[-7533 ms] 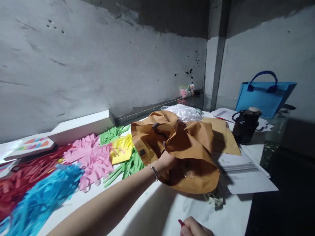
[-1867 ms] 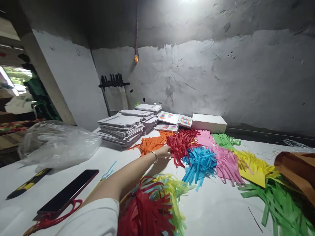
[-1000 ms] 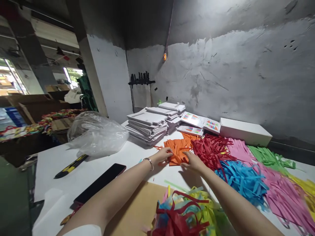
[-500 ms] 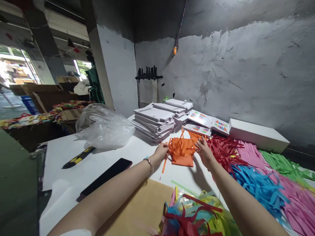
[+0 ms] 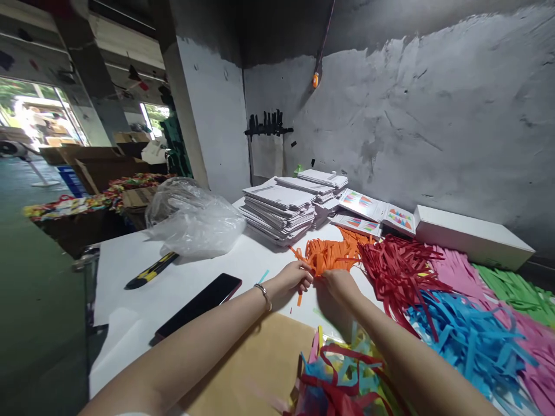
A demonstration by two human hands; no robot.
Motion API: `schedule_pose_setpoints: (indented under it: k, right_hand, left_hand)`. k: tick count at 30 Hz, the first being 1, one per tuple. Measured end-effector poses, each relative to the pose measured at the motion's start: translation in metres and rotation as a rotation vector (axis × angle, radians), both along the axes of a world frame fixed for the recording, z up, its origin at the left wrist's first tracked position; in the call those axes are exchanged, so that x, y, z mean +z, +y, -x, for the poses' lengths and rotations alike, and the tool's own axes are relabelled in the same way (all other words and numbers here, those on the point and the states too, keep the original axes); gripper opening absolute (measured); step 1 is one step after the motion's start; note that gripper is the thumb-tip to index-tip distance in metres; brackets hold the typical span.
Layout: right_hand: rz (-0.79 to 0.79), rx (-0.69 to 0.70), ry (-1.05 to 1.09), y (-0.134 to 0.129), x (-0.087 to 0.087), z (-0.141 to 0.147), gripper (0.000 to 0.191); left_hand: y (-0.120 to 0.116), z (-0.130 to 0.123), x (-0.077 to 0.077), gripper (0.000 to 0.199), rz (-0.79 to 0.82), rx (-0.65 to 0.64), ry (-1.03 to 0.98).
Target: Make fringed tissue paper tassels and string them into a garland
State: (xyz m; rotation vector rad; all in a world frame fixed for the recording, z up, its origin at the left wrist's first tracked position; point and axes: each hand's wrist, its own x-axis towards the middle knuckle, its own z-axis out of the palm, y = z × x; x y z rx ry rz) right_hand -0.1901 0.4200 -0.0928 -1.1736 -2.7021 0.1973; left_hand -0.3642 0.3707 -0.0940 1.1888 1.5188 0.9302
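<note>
Gripping looks partly closed: your right hand (image 5: pixel 338 286) touches the orange fringe's (image 5: pixel 330 255) near edge; your left hand (image 5: pixel 297 277), fingers curled, sits beside it, hold unclear. Red fringe (image 5: pixel 396 268) crowds its right, paper stacks (image 5: pixel 280 211) behind.

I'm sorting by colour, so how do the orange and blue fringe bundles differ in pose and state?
The orange bundle has the right hand at its near edge and the left hand close beside it; the blue bundle has neither hand at it. The orange bundle looks fairly compact, while the blue bundle sprawls in loose, tangled strips. Both are narrow-cut strips, lying beside the dark red bundle.
</note>
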Motion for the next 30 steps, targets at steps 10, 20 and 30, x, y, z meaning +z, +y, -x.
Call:
schedule_pose_setpoints:
  k: [10, 20, 30]
  right_hand:
    - [0.351, -0.161, 0.462, 0.008, -0.020, -0.052, 0.025]
    - [0.390, -0.134, 0.459, -0.010, -0.007, -0.054, 0.024]
    - [0.113, -0.280, 0.106, -0.033, 0.008, -0.020, 0.022]
  left_hand:
    - [-0.010, -0.035, 0.001, 0.008, -0.267, -0.130, 0.188]
    - [-0.008, -0.043, 0.000, 0.020, -0.362, -0.106, 0.242]
    - [0.008, -0.022, -0.009, 0.027, -0.400, 0.143, 0.275]
